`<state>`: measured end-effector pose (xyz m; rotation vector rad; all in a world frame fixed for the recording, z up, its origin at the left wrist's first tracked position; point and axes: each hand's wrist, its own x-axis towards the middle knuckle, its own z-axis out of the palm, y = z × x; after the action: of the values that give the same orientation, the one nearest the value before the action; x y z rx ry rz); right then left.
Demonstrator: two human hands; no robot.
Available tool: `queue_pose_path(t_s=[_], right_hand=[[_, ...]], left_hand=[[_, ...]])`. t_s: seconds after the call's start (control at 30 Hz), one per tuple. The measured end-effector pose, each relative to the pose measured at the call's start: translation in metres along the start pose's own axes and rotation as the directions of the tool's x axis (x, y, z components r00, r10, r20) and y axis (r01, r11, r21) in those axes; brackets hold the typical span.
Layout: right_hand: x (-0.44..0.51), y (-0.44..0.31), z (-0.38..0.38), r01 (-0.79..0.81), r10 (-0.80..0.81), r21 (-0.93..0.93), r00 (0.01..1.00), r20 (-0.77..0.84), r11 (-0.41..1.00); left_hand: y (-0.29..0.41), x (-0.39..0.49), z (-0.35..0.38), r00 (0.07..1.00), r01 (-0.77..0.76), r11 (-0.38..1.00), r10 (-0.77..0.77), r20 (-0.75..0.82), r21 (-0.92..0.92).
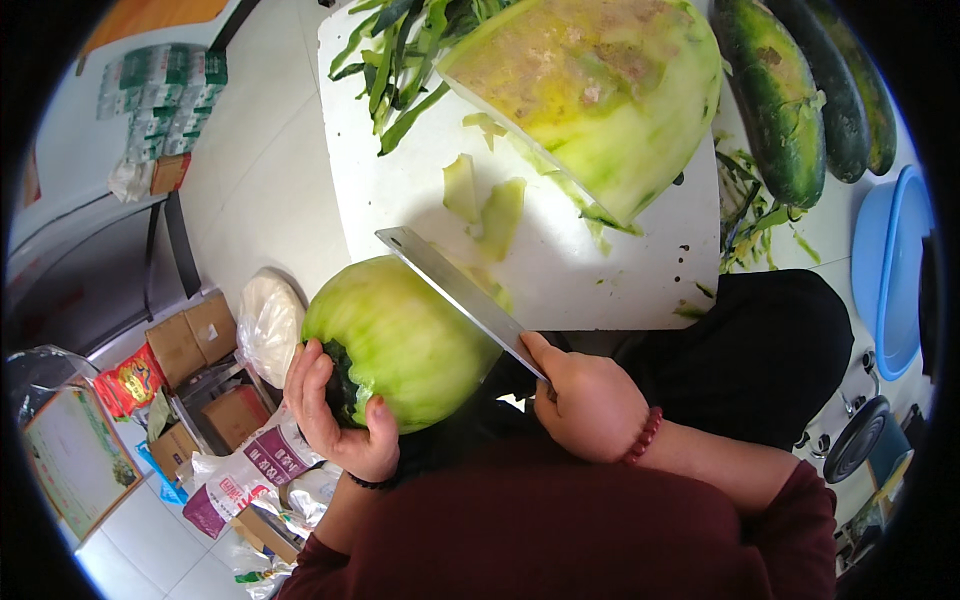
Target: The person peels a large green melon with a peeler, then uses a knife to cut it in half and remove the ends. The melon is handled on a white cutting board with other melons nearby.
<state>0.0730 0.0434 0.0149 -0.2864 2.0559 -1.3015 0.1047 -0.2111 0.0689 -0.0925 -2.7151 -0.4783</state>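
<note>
My left hand (341,427) cups the dark unpeeled end of a winter melon piece (412,337), whose pale green flesh is mostly peeled. This piece is held at the near left edge of a white board (645,277). My right hand (585,401) grips a metal cleaver (465,296) near its handle end, which my fingers hide. The blade lies along the far right side of the piece; whether it cuts in, I cannot tell. Farther back on the board rests a larger peeled melon piece (592,97) with a yellow-brown patch. Loose peel scraps (502,217) lie between the two.
Dark green peel strips (409,56) are heaped at the board's far left. Several whole winter melons (780,105) lie on the floor to the right, beside more peelings (750,217) and a blue plastic basin (885,270). Cardboard boxes (232,416) and bags (262,465) crowd the left floor.
</note>
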Motion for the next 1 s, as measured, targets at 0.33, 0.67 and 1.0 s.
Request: queue_pose_path(t_s=[0.33, 0.67, 1.0], right_hand=[[0.018, 0.006, 0.008, -0.028, 0.027, 0.015, 0.999, 0.016, 1.000], [0.031, -0.007, 0.015, -0.077, 0.078, -0.047, 0.997, 0.005, 0.996], [0.042, -0.014, 0.019, -0.060, 0.057, -0.097, 0.998, -0.036, 0.993]], left_hand=[[0.001, -0.001, 0.000, 1.000, 0.000, 1.000, 0.000, 0.008, 0.006], [0.001, 0.004, -0.002, 0.999, 0.017, 0.999, -0.018, 0.029, 0.044], [-0.005, 0.011, -0.006, 0.997, 0.062, 0.997, -0.064, 0.053, 0.053]])
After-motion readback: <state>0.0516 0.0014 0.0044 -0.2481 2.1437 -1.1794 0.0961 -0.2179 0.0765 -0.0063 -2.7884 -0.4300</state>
